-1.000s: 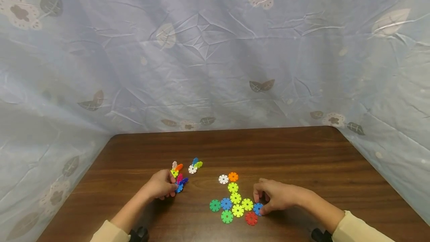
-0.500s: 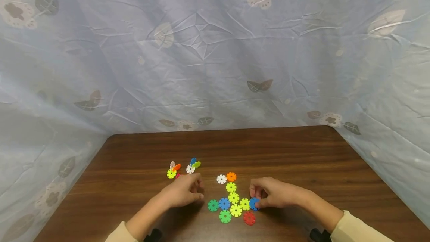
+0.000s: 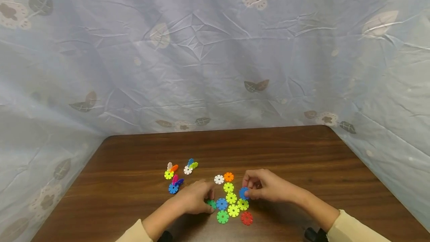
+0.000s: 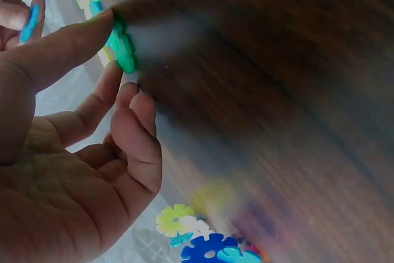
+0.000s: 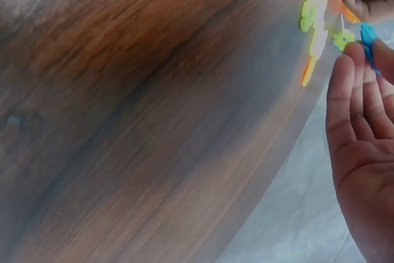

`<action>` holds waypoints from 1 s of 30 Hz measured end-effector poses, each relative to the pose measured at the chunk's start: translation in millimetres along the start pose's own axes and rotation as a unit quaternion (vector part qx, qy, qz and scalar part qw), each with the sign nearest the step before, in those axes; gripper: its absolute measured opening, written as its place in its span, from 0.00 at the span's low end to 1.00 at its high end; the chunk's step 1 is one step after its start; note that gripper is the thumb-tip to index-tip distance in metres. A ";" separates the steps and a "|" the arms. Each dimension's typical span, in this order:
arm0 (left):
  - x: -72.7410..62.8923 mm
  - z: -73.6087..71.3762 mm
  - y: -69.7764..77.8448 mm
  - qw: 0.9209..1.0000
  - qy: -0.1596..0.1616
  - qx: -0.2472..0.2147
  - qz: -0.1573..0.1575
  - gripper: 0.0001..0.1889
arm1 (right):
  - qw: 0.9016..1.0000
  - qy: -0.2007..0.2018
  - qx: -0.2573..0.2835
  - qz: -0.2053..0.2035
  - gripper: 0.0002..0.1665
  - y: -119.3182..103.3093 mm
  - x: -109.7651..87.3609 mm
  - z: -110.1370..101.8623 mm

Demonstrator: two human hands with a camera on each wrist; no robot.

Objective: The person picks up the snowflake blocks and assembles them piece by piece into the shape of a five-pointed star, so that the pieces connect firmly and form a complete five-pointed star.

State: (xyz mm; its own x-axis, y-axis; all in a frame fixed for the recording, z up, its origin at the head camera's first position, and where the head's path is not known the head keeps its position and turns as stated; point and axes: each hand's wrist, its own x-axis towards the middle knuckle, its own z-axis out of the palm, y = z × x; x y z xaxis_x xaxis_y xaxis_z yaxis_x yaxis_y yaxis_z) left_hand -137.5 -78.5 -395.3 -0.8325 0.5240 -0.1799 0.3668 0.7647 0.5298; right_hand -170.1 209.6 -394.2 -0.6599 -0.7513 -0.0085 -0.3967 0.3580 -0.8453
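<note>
My right hand (image 3: 268, 186) pinches a blue notched plastic disc (image 3: 244, 193) between thumb and fingertips, lifted a little off the table; the right wrist view shows this blue disc (image 5: 368, 44) too. At the left end of the loose discs, my left hand (image 3: 196, 197) has thumb and forefinger on the edges of a green disc (image 3: 212, 204). The left wrist view shows the green disc (image 4: 122, 47) pinched between those two fingertips. Close by lie another blue disc (image 3: 221, 204), a lighter green disc (image 3: 222, 217), several yellow discs (image 3: 233, 210) and a red disc (image 3: 246, 218).
A white disc (image 3: 219, 179) and an orange disc (image 3: 228, 176) lie farther back. On the left stand three joined clusters: yellow-orange-pink (image 3: 169, 174), white-blue-yellow (image 3: 188, 169) and blue-magenta (image 3: 173, 188). The brown table (image 3: 285, 148) meets a patterned curtain (image 3: 215, 66) behind.
My left hand let go of the blue-magenta cluster and moved right to the green disc. My right hand picked up the blue disc and carried it slightly left and back.
</note>
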 end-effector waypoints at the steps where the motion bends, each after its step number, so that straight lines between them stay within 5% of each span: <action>1: 0.1 0.0 -0.7 1.000 -0.002 -0.010 0.001 0.15 | 1.000 0.007 0.000 -0.007 0.07 -0.7 0.4 0.0; 6: 1.2 -1.0 -6.9 0.996 -0.002 -0.089 0.015 0.13 | 0.999 0.043 -0.008 -0.026 0.06 -3.6 1.7 1.3; 9: 2.4 -2.2 -8.3 0.986 0.011 -0.165 0.024 0.10 | 0.996 0.074 -0.024 -0.032 0.05 -5.3 2.7 2.5; 11: 3.6 -3.1 -7.2 0.974 0.024 -0.222 0.031 0.08 | 0.994 0.093 -0.032 -0.039 0.05 -6.6 3.6 3.3; 15: 5.2 -4.6 -1.6 0.938 0.043 -0.343 0.032 0.09 | 0.991 0.120 -0.034 -0.056 0.05 -9.3 5.8 5.4; 20: 4.4 -8.1 9.2 0.906 0.053 -0.420 0.003 0.13 | 0.987 0.141 -0.020 -0.078 0.05 -12.2 8.6 8.3; 30: 5.4 -13.1 21.2 0.893 0.043 -0.447 -0.016 0.13 | 0.979 0.175 -0.017 -0.105 0.02 -18.7 9.3 10.4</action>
State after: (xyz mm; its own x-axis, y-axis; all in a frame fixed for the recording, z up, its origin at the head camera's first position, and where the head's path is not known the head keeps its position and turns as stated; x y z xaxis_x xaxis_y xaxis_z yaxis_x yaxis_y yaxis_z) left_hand -139.6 -64.4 -374.1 -0.8799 0.4465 -0.1626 -0.1041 0.1526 0.9828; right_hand -162.2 190.2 -384.1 -0.7381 -0.5759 0.3515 -0.5632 0.2390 -0.7910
